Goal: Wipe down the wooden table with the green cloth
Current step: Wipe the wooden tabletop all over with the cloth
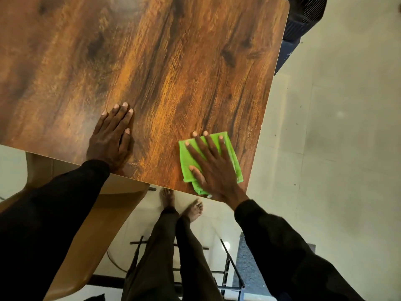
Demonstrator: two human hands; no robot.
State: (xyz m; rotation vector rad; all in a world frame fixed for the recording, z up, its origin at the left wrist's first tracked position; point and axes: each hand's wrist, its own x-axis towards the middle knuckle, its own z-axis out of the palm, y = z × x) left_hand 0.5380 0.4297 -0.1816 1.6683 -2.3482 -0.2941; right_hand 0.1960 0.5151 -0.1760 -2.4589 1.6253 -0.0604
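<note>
The wooden table (165, 61) fills the upper left of the view, its dark-grained top bare. A folded green cloth (233, 158) lies near the table's near right corner. My right hand (213, 168) presses flat on the cloth with fingers spread and straight. My left hand (111, 137) rests flat on the tabletop near the front edge, to the left of the cloth, fingers straight and together. Both arms wear black sleeves.
A tan wooden chair (104, 211) stands under the table's front edge at the left. My bare feet (182, 205) stand on the pale tiled floor (336, 137). A dark blue object (301, 25) sits beyond the table's far right corner. Black metal bars (230, 263) lie below.
</note>
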